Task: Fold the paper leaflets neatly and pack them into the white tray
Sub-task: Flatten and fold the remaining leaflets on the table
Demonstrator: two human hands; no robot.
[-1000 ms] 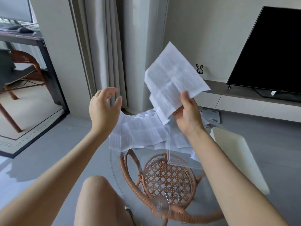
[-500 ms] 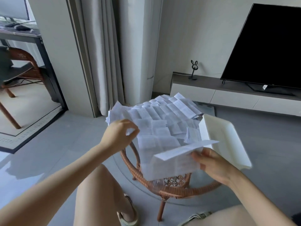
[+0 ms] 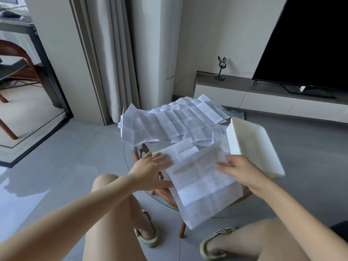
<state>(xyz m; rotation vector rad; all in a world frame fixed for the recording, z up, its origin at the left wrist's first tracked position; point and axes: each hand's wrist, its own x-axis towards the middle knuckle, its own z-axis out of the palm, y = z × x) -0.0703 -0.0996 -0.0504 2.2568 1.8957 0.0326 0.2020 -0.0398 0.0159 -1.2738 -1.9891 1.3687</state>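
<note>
Unfolded leaflet (image 3: 199,178) overhangs bench (image 3: 130,157) near edge. Left hand (image 3: 150,166): fingers straight, together, pressing its left side. Right hand (image 3: 239,172): fingers atop right side, pinch unclear. White tray (image 3: 259,146) at right edge; leaflet pile (image 3: 169,121) far side.

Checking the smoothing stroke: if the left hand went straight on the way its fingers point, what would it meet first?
The unfolded leaflet: the left hand points right with straight fingers, seemingly touching the sheet's left edge. Beyond it lies the right hand, though depth is unclear.
</note>
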